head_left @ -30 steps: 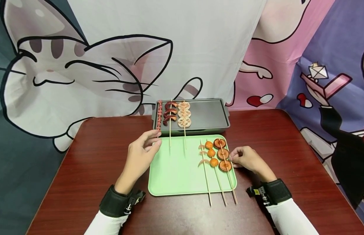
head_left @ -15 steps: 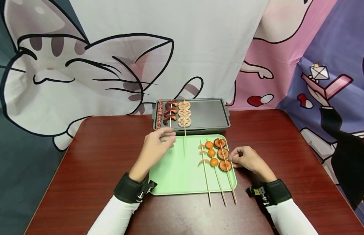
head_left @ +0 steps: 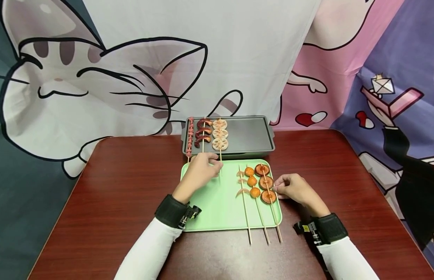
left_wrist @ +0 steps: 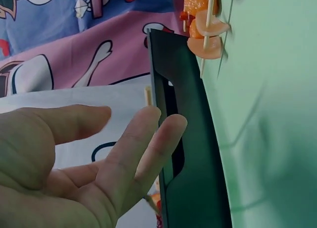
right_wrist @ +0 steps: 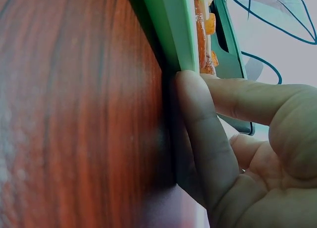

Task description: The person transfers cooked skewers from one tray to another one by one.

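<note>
Left hand: I see my left hand (head_left: 201, 171) above centre of the head frame, over the far left corner of the green tray (head_left: 217, 210). Its fingers are loosely extended and grip nothing; the wrist view shows the palm open (left_wrist: 74, 163), with fingertips just beside the dark edge of the grill pan and a skewer end.

Right hand: my right hand (head_left: 294, 190) sits right of centre, at the tray's right edge. The fingers are curled with the tips against the tray rim (right_wrist: 173, 39), next to the mushroom skewer (head_left: 267, 186). I cannot tell whether they pinch the stick or only press the rim.

Skewers on tray: three lie side by side in the right part of the tray: the mushroom skewer, an orange ball skewer (head_left: 252, 182) and a pale crescent-slice skewer (head_left: 242, 186). Their sticks overhang the near edge.

Grill pan: the grey grill pan (head_left: 248, 136) stands just behind the tray, above centre. In its left part lie a lotus root skewer (head_left: 219, 139), a dark curled sausage skewer (head_left: 202, 134) and a thin red skewer (head_left: 190, 136), sticks reaching toward my left hand.

Table: the dark red wooden table (head_left: 115, 194) carries everything.

Backdrop: a cartoon cat cloth (head_left: 97, 85) fills the upper frame.
</note>
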{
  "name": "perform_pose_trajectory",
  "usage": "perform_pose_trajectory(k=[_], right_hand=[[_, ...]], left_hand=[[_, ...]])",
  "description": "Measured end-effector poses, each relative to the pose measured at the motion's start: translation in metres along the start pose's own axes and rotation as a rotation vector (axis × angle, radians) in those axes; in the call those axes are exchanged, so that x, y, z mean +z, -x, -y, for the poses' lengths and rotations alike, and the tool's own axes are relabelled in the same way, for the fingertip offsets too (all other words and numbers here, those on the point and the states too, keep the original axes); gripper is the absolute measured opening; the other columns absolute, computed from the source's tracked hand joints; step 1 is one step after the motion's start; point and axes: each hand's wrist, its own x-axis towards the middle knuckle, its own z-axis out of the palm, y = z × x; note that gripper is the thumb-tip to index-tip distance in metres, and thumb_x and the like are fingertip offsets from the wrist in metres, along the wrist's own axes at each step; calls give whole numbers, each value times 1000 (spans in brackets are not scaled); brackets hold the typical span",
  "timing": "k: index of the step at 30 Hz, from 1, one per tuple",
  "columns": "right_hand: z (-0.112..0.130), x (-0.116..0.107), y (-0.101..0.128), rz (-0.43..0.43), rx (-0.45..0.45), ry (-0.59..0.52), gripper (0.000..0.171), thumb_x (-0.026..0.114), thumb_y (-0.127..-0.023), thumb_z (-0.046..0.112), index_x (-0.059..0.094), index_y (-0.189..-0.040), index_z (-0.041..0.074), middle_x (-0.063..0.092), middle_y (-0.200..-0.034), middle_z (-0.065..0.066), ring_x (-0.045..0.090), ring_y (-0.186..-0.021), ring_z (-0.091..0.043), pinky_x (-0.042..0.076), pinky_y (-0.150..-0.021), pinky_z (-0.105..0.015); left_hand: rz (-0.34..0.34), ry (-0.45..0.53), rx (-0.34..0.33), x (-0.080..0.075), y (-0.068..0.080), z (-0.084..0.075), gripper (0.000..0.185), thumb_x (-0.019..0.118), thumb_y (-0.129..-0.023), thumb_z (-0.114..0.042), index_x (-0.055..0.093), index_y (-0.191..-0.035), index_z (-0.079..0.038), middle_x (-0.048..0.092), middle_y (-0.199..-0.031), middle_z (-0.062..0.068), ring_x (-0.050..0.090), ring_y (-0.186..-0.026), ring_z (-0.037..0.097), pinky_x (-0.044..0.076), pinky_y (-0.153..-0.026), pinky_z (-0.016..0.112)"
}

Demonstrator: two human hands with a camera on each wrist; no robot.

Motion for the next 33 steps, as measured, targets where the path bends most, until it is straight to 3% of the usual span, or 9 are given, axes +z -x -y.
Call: perform_pose_trajectory(k=[6,21,27,33], right_hand=[[1,0,0,0,-6,13,11,72,-94,1,68,-97,-8,68,-80,-6,68,-71,-10,62,-65,-25],[2,1,1,9,-10,23,13,72,-94,4,67,-98,-7,69,-81,-7,68,-71,-10,62,-66,-26],[2,0,1,5,-6,23,13,72,-95,4,67,-98,-7,69,-82,-7,68,-72,-10,62,-66,-26],[2,0,2,7,-2,24,13,73,-94,4,67,-99,-7,69,-83,-7,68,-72,-11,62,-66,-26]], left_hand=[[3,30,-82,8,-9,2,37,74,-96,-14,66,-127,4,79,-93,11,77,-73,15,62,-71,31],[-11,17,-88,10,-15,-1,29,75,-92,-4,70,-119,3,76,-84,8,74,-66,13,53,-65,26],[40,210,-127,10,-17,0,30,71,-94,0,66,-123,6,74,-93,15,73,-70,15,61,-75,36],[87,403,-145,10,-16,2,38,65,-95,6,60,-133,8,70,-102,19,74,-79,17,59,-89,50]])
